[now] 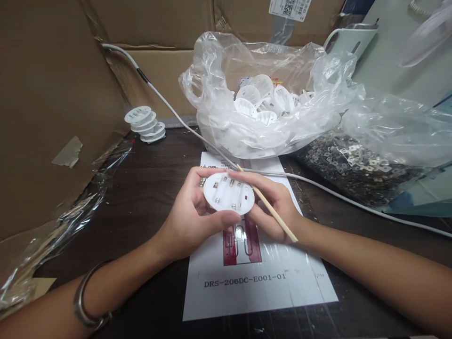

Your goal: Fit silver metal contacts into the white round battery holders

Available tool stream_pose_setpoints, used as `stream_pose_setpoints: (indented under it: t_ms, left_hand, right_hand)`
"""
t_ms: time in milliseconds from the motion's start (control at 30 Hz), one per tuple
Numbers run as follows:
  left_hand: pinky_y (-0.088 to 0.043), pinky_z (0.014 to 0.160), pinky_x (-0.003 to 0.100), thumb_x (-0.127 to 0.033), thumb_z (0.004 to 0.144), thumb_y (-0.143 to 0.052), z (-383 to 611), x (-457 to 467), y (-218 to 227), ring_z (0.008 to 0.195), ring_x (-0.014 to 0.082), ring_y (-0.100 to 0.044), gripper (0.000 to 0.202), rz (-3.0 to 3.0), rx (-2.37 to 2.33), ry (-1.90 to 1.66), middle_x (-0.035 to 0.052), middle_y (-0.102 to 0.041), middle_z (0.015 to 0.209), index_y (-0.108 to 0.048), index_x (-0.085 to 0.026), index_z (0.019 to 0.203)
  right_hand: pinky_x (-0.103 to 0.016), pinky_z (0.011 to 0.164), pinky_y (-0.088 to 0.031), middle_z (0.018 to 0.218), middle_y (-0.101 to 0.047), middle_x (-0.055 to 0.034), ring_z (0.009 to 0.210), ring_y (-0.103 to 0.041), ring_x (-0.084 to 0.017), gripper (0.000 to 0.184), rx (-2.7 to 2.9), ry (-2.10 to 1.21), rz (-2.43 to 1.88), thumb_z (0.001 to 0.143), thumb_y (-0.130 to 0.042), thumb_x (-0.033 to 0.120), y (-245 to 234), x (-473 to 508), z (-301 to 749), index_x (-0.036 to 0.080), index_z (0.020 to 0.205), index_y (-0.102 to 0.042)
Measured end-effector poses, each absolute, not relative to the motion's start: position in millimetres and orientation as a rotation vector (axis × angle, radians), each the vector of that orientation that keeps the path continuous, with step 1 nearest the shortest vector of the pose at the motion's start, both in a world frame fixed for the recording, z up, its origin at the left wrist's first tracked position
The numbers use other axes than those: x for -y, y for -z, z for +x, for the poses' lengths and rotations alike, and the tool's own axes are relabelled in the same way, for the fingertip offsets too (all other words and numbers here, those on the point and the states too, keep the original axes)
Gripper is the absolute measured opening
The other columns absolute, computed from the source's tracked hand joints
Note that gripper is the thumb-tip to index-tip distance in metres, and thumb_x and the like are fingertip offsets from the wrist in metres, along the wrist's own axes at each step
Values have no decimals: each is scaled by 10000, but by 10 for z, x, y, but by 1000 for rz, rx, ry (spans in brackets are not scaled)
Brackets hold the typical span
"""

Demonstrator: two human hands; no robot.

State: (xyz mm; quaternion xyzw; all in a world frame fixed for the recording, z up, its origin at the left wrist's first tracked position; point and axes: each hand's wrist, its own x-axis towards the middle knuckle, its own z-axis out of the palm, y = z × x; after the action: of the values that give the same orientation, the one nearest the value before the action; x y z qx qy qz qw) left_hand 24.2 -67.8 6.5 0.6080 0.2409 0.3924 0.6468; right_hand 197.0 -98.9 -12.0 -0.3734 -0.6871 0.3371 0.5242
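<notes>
A round white plastic disc [229, 194] with small metal contacts and springs set in it is held over the printed sheet. My left hand [197, 212] grips the disc from the left, its thumb along the near edge. A thin wooden stick [273, 212] lies across my right hand [275, 200], tucked between thumb and fingers and slanting down to the right. The right index fingertip touches the disc's far rim. Behind the left fingers, small metal pieces [202, 181] show partly on the sheet; most of them are hidden.
A clear plastic bag [226, 136] full of similar white discs stands behind the hands. Several discs are stacked [144, 123] at the back left. Many flat metal pieces [353, 162] fill a bag on the right. A grey cable [318, 182] crosses the printed sheet [261, 299]. Cardboard [52, 94] walls the left.
</notes>
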Motion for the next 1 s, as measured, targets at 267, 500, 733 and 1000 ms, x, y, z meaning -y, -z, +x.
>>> stream_pose_setpoints:
  t_ms: [267,500,733,1000]
  left_hand:
    - [-530,496,212,-550,647,-763,264,652,-47,512,146,-662,616,1432,-582,-844,-15,-678,579,-376,-200,973]
    - [-494,450,207,-609,655,-722,238,663,-77,439,143,-629,618,1449,-693,-776,-31,-642,521,-400,-196,983]
    - [-500,492,222,-552,577,-803,250,680,-94,511,150,-644,631,1386,-733,-802,-9,-671,607,-431,-197,942]
    - [-495,510,193,-529,564,-818,244,668,-121,538,132,-653,602,1419,-813,-879,25,-706,659,-464,-174,896]
  right_hand:
    - [-308,707,-536,1104,-657,-65,924,-640,-206,339,1594,-968,-963,821,-580,237,77,976,2000,203,1157,-596]
    - [-325,736,-537,1060,-665,-71,930,-647,-214,300,1490,-1149,-903,853,-580,297,123,968,1995,195,1135,-594]
    - [-332,765,-537,1079,-670,-58,953,-647,-218,280,1534,-1103,-920,829,-580,299,66,968,2001,212,1094,-613]
    - [-285,724,-522,924,-689,-34,814,-644,-153,269,1312,-1123,-947,876,-561,305,187,913,1991,205,1118,-622]
